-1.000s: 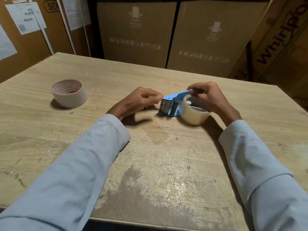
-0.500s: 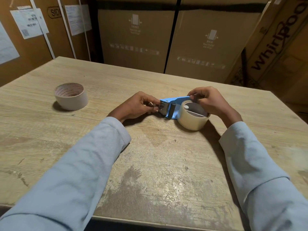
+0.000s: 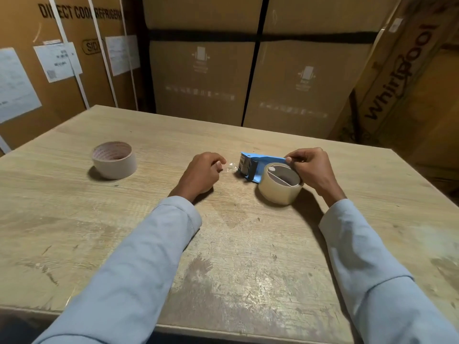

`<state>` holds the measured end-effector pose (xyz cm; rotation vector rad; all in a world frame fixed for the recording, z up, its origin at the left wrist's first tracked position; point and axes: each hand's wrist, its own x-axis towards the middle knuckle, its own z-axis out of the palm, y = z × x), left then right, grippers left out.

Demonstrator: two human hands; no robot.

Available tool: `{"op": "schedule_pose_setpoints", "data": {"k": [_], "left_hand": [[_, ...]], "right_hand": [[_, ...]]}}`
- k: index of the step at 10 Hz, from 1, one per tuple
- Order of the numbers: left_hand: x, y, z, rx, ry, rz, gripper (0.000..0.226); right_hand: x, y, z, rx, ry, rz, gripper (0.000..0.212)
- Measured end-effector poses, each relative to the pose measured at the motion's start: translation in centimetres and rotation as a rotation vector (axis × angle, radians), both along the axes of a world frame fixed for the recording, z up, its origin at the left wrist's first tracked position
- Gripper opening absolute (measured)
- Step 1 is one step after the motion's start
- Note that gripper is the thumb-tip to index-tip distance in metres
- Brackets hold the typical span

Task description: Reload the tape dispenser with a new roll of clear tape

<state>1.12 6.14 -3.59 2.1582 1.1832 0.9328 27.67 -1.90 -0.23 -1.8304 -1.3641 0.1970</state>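
A blue tape dispenser point(image 3: 257, 162) lies on the wooden table point(image 3: 223, 244), its serrated metal cutter facing left. A roll of clear tape point(image 3: 279, 187) sits mounted on its hub at the right end. My right hand point(image 3: 311, 167) grips the dispenser's blue frame just above the roll. My left hand point(image 3: 202, 173) is a short way left of the cutter, fingers pinched on a small clear piece of tape point(image 3: 229, 167) that shines between the fingertips and the blade.
A second roll, pale with red print inside its core point(image 3: 114, 160), rests on the table at the left. Large cardboard appliance boxes point(image 3: 248, 83) stand close behind the table's far edge.
My left hand has pulled away leftward from the cutter, drawing a clear tape end out with it. The right hand has stayed on the dispenser. The camera view has tilted up.
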Motion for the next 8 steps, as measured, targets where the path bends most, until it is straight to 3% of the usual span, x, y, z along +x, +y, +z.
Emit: {"op": "schedule_pose_setpoints", "data": {"k": [1, 2, 4, 5, 6, 8], "left_hand": [[-0.2, -0.3, 0.0, 0.003, 0.054, 0.007, 0.04], [0.0, -0.4, 0.1, 0.008, 0.075, -0.017, 0.059], [-0.3, 1.0, -0.1, 0.083, 0.032, 0.071, 0.047], [-0.2, 1.7, 0.0, 0.143, -0.01, 0.106, 0.029], [0.0, 2.9, -0.4, 0.186, 0.022, 0.13, 0.025], [2.4, 4.9, 0.0, 0.242, 0.2, 0.102, 0.052]], "right_hand": [[-0.3, -0.3, -0.3, 0.013, 0.012, -0.022, 0.01], [-0.5, -0.7, -0.1, 0.032, -0.122, -0.054, 0.012], [-0.7, -1.3, 0.1, 0.287, -0.374, -0.063, 0.028], [-0.6, -0.6, -0.4, 0.26, -0.397, 0.072, 0.036], [0.0, 0.0, -0.8, 0.188, -0.303, 0.127, 0.038], [-0.1, 0.5, -0.5, 0.011, -0.217, 0.186, 0.053]]}}
